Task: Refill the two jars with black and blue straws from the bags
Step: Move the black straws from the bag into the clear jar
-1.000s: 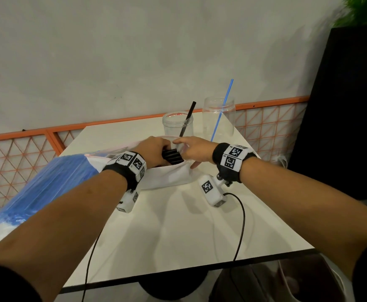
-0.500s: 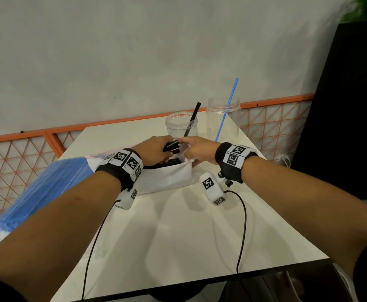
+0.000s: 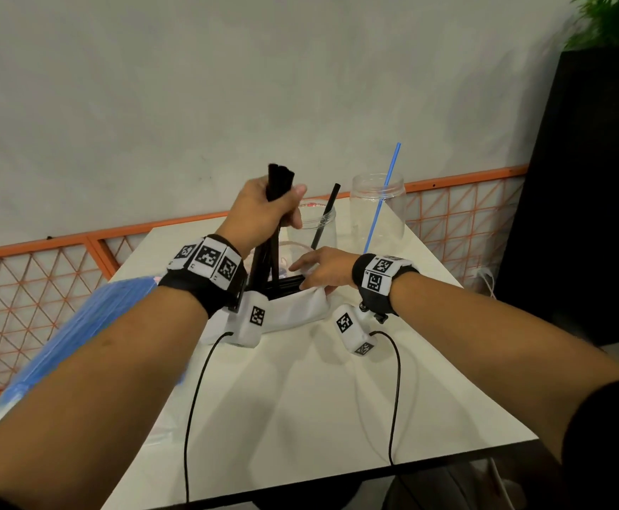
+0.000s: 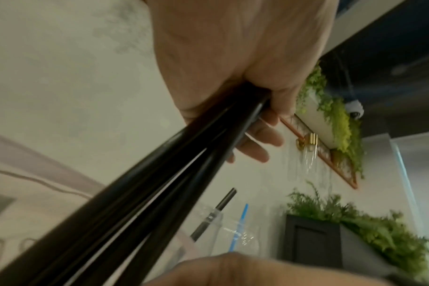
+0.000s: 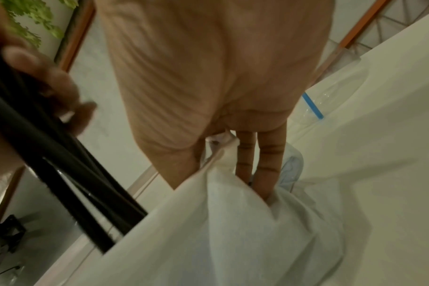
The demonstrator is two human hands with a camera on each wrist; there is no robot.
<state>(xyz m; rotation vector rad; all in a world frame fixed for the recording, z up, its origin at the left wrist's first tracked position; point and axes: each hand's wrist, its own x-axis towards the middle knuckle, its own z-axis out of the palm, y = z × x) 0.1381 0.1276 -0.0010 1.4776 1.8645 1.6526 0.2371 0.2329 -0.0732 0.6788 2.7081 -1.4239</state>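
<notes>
- Your right hand (image 3: 322,268) pinches the white bag (image 3: 297,311) at its rim, mid-way across the table (image 3: 300,406).
- Your left hand (image 3: 264,211) clenches the black straws (image 3: 280,178) — lower ends inside that bag.
- By the far edge — short jar (image 3: 317,230), tall jar (image 3: 378,204), one straw each.

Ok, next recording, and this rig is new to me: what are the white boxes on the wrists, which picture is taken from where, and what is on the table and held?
No machine here: a person works bare-handed, with a marked band and a small white camera box under each wrist. The wide picture comes from a head camera; the other two look along each hand. The left hand grips a bundle of black straws, lower ends in the white bag, whose edge the right hand pinches. On the table stand a short jar with one black straw and a taller jar with one blue straw; a bag of blue straws lies at the left.
</notes>
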